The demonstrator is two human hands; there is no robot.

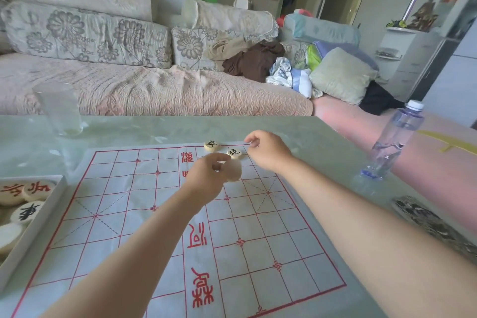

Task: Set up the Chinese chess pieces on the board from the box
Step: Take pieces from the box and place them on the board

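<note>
At the frame's centre, the left hand (209, 175) pinches a blurred pale piece (234, 173) over the board (129, 214); the right hand (268, 152) curls at its far edge, grip unclear.

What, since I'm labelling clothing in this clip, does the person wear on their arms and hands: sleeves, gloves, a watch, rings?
Nothing that shows. The left forearm and right forearm are bare to the frame's edge, no sleeve in view. The left hand and right hand are ungloved, with no watch or band at either wrist and no ring visible.
</note>
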